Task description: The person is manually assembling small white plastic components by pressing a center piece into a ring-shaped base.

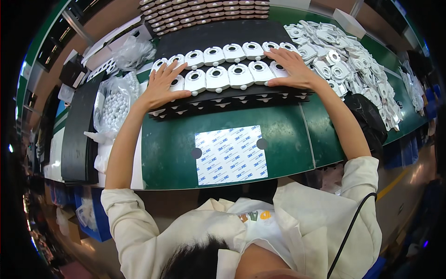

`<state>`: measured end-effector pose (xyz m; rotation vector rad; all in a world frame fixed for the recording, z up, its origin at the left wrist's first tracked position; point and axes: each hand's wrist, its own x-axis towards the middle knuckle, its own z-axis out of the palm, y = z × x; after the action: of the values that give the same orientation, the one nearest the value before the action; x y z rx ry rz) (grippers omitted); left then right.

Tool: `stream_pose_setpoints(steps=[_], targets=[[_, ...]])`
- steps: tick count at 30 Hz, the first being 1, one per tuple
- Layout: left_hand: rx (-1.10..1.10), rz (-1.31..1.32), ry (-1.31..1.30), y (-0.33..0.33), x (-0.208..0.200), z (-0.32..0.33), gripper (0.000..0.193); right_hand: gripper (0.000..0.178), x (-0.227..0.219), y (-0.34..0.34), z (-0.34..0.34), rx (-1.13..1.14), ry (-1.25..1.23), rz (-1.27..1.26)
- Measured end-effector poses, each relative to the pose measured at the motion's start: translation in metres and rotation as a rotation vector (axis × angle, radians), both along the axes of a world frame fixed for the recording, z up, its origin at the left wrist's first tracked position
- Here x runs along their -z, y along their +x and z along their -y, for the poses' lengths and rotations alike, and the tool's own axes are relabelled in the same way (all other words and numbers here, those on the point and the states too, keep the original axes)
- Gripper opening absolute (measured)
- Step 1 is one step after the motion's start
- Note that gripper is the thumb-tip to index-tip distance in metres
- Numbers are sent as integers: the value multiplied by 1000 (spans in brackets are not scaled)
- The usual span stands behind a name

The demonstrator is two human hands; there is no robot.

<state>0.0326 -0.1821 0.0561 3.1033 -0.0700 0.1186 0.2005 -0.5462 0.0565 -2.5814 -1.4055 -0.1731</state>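
Two rows of white plastic parts, rounded at the top with a dark-ringed hole, lie on a black sheet across the bench; one front-row part (217, 77) sits near the middle. More black layers with white tabs showing form a stack (223, 103) under them. At the left end of the rows, my left hand (162, 87) rests over the parts with fingers spread and thumb along the front row. My right hand (292, 69) lies over the right end, fingers also apart. Parts under both palms are partly hidden.
A printed white square sheet (231, 155) lies on the green bench (290, 139). Loose white parts (346, 65) are heaped at right, beside a black bag (367, 116). At left, a clear bag holds small white balls (116, 106), beside black sheets (79, 135). Stacked filled layers (204, 14) stand behind.
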Motion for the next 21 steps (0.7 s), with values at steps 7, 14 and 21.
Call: stream_pose_setpoints(steps=[7,14,21], targets=[[-4,0,-36,28,2,-11,87,85,0,24,-11,43,-45,25],[12,2,-11,79,6,-35,85,84,2,70,-27,58,-17,59],[-48,-6,0,130,6,-61,86,85,2,121,-56,97,-41,65]])
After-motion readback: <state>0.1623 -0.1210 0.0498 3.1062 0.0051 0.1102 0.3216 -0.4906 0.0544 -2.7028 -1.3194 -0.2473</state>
